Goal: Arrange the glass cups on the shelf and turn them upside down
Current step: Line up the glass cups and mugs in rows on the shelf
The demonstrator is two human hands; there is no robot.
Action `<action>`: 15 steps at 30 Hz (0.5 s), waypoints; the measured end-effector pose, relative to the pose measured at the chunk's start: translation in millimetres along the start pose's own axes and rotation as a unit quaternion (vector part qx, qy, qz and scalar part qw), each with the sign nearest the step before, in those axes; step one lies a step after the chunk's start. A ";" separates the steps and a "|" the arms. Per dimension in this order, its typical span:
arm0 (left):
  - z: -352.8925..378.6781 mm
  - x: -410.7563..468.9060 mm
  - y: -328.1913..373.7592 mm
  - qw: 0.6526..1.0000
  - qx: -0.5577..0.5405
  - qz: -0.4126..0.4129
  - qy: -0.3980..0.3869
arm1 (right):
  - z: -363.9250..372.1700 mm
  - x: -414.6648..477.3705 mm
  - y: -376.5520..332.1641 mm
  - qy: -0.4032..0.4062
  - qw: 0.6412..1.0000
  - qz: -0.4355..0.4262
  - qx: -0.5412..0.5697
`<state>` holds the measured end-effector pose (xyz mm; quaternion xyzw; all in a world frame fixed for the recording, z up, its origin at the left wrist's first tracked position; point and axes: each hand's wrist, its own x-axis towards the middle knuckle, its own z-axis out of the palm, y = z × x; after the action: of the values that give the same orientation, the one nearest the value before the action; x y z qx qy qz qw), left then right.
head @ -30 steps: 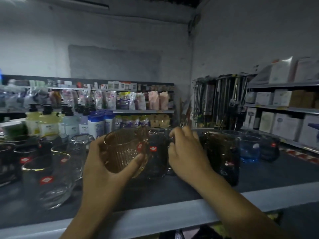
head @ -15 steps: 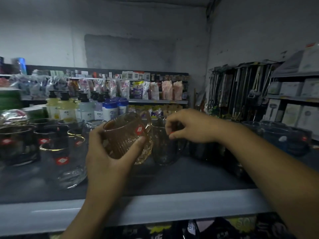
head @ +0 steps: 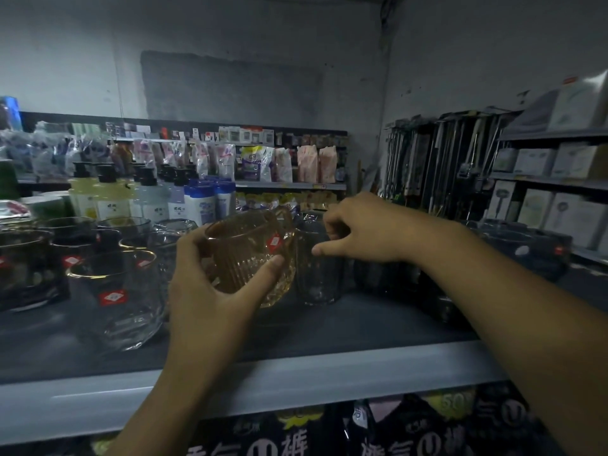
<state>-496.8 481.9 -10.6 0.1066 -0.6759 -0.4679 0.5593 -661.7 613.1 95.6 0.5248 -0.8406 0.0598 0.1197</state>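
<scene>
left hand grips amber cup; right hand pinches grey cup rim

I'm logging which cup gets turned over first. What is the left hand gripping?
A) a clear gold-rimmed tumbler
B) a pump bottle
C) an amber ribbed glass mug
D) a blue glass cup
C: the left hand curls its fingers and thumb round the amber ribbed glass mug, which is tilted over the shelf, while the right hand reaches to the grey glass cup beside it.
</scene>
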 end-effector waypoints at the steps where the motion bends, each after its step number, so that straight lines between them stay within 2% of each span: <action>1: -0.3 -0.2 0.4 1.000 -0.002 -0.001 0.000 | -2.0 -0.6 -0.8 -0.006 1.000 0.006 -0.004; 10: 1.1 4.2 -3.1 1.000 0.027 -0.013 0.001 | -6.8 -5.0 -2.3 -0.013 0.998 0.063 -0.013; 13: 1.9 5.6 -4.8 0.999 0.045 -0.016 0.004 | 1.4 -11.5 -4.2 0.019 0.997 0.068 -0.025; 15: 1.8 6.9 -5.4 0.998 0.058 -0.023 0.004 | 8.4 -20.1 -7.6 0.065 0.993 0.074 -0.071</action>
<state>-502.8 475.2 -10.0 0.1561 -0.6973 -0.4404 0.5436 -647.6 625.3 82.0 0.4461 -0.8699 0.0427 0.2062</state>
